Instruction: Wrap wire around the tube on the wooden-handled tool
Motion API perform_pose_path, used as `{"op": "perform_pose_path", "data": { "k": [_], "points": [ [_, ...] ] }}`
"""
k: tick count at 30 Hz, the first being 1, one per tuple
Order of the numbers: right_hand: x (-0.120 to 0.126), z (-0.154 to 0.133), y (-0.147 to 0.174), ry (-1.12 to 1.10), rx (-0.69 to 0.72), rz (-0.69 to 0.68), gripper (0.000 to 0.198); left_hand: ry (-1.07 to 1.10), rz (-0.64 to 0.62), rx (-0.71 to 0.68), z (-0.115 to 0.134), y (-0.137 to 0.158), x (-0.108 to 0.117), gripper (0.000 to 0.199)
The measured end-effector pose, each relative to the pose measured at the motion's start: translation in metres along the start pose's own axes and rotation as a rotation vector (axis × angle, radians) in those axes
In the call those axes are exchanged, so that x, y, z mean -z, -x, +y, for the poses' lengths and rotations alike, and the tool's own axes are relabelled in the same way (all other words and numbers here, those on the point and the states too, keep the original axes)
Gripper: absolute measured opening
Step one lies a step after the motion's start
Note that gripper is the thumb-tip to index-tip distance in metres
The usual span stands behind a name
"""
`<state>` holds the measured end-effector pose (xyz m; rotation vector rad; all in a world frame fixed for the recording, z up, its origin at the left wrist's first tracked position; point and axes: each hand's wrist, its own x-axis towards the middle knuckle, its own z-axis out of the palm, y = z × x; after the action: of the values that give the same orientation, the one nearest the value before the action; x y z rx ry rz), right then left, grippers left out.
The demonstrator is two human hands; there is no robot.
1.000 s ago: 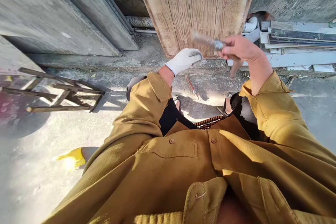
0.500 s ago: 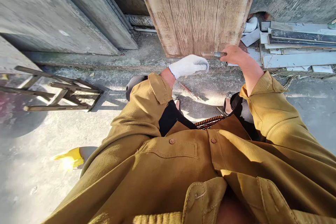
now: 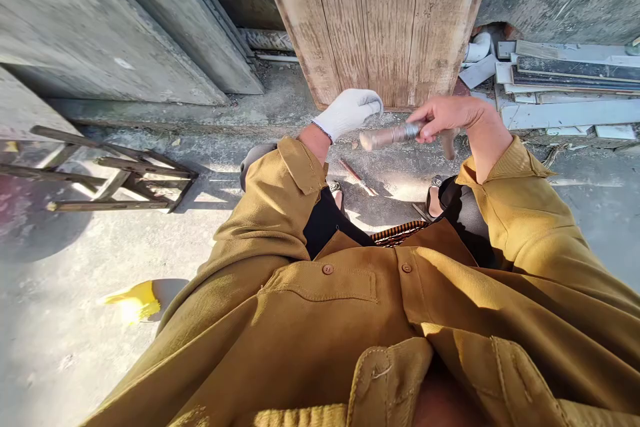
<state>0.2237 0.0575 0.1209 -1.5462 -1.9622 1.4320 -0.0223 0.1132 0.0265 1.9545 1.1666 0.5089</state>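
My left hand (image 3: 353, 113) wears a white knitted glove. Its fingers are curled near the bottom edge of a weathered wooden panel (image 3: 380, 33); whatever they may hold is hidden. In my bare right hand (image 3: 450, 113) is a short, round wooden tool (image 3: 383, 138) with wire wound around it. Its blunt end points left, just below the gloved hand, and another brown part shows under my palm. A slim tool with a reddish handle (image 3: 356, 175) lies on the concrete between my feet.
A wooden stool (image 3: 120, 173) lies on its side at the left. Grey boards (image 3: 150, 27) lean at the back left. White and dark strips (image 3: 565, 87) are stacked at the right beside a white pipe elbow (image 3: 479, 47). A yellow item (image 3: 135, 300) rests on the ground, lower left.
My right hand has swung the wooden tool down and toward me, away from the panel's bottom edge. My left hand has shifted slightly left and up.
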Motion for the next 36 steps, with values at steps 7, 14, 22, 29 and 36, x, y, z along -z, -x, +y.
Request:
{"op": "perform_pose_path", "data": {
  "k": [7, 14, 22, 29, 36],
  "points": [
    [0.012, 0.034, -0.031, -0.145, -0.009, 0.13, 0.051, 0.015, -0.201, -0.01, 0.014, 0.007, -0.015, 0.021],
    [0.015, 0.069, -0.063, 0.091, -0.117, 0.421, 0.027, 0.0, -0.245, -0.025, 0.027, 0.012, -0.018, 0.023],
    [0.017, 0.065, -0.054, 0.528, -0.199, 0.008, 0.022, -0.124, -0.158, -0.056, 0.009, 0.006, -0.009, 0.023],
    [0.014, 0.061, -0.05, 0.273, -0.082, -0.674, 0.029, -0.169, -0.06, -0.047, 0.003, 0.002, 0.0, 0.027],
    [0.039, 0.055, -0.028, -0.201, 0.245, -0.212, 0.037, 0.021, -0.124, 0.016, 0.003, 0.003, -0.013, 0.024]
  ]
}}
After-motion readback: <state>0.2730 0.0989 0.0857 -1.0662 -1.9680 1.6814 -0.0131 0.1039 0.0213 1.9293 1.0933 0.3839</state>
